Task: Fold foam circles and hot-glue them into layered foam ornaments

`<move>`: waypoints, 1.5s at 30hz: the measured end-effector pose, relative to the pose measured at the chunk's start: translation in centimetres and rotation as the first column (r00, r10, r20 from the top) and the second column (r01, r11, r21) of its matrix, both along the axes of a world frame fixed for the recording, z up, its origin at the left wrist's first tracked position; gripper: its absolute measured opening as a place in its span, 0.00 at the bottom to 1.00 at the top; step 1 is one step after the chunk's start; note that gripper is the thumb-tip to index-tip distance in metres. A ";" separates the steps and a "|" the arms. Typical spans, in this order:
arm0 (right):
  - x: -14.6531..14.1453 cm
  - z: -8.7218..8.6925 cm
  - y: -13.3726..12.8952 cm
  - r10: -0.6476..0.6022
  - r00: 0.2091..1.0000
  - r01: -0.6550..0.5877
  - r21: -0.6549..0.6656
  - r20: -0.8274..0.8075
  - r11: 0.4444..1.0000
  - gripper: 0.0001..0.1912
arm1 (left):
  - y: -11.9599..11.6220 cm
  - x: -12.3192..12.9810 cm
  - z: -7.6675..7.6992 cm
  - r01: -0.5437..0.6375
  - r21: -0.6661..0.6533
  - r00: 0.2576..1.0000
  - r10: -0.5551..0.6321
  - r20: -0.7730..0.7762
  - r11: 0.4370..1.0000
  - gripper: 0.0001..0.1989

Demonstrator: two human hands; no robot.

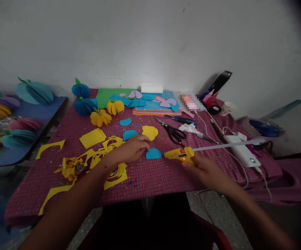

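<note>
My right hand (204,168) grips a yellow hot glue gun (178,153), its small orange light lit. A long translucent glue stick (223,144) sticks out of the gun's back end. The nozzle points left, at the right edge of a blue half-circle cut-out (153,153). At that cut-out's left edge, the fingers of my left hand (135,148) are bent and closed on it. Another blue cut-out (130,134) lies just beyond my left hand, with a third blue cut-out (126,122) farther back. A yellow scalloped piece (149,132) lies beyond the fingers.
Yellow scraps (115,177) spread around my left forearm. Black-handled scissors (172,132) lie beyond the gun. Yellow paper pumpkins (100,117) and blue ones (80,89) stand at the back left. A white power strip (241,151) with cables sits right, near a paper cup (228,108).
</note>
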State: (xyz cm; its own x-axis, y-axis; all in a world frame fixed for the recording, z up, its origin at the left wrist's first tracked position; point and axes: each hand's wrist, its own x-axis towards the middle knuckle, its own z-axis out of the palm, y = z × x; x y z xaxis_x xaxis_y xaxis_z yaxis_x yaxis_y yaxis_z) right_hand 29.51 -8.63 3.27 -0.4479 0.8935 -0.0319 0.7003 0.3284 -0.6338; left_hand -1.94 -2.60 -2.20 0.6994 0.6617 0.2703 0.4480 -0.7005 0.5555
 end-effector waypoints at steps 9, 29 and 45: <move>-0.2 -1.0 0.6 -0.028 0.999 0.027 -0.028 -0.023 0.999 0.14 | 0.0 -0.1 -0.1 0.001 0.007 1.000 -0.001 0.009 1.000 0.13; -0.3 -0.5 0.1 -0.015 0.999 0.016 -0.013 0.048 1.000 0.15 | 0.1 0.0 -0.1 -0.003 0.002 1.000 0.003 0.001 1.000 0.13; -2.8 -0.3 0.0 0.080 0.996 -0.078 -0.042 0.028 0.996 0.12 | 0.0 0.0 -0.1 -0.009 0.023 1.000 0.009 -0.006 1.000 0.12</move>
State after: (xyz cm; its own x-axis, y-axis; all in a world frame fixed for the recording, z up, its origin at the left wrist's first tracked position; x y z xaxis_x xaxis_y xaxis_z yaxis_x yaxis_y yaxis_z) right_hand 26.76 -8.60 3.00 -0.5153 0.8531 -0.0818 0.6921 0.3580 -0.6267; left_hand -1.94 -2.59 -2.33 0.6952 0.6616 0.2812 0.4577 -0.7090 0.5365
